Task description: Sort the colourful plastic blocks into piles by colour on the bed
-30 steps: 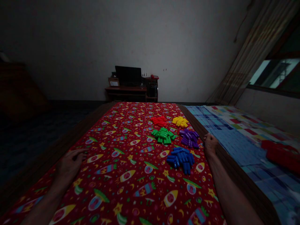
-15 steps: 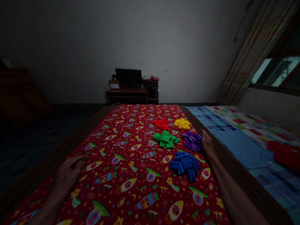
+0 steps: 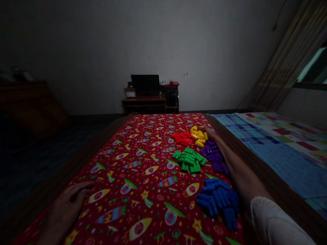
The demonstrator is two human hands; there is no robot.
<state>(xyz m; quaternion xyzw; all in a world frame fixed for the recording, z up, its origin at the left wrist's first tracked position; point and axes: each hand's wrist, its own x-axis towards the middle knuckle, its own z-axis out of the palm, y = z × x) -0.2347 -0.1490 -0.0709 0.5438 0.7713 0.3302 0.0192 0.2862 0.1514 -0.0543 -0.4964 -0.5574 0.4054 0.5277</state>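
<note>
My right hand reaches far forward along the right side. It rests against the right edge of a pile of yellow plastic pieces, its fingers stretched out and partly hidden behind them. The yellow pile touches or nearly touches a pile of red pieces. Beneath my right forearm's inner side lie purple pieces. Green pieces sit left of the purple ones, and blue pieces lie nearest me. My left hand lies on the cloth at the left, fingers loosely extended, holding nothing.
A red patterned cloth covers the surface, with a brown border along its sides. Blue checked bedding lies to the right. Against the far wall stands a desk with a monitor.
My right hand has moved forward from the purple pile to the yellow one. The yellow pieces now sit closer to the red. The view has shifted slightly; my left hand stays on the cloth.
</note>
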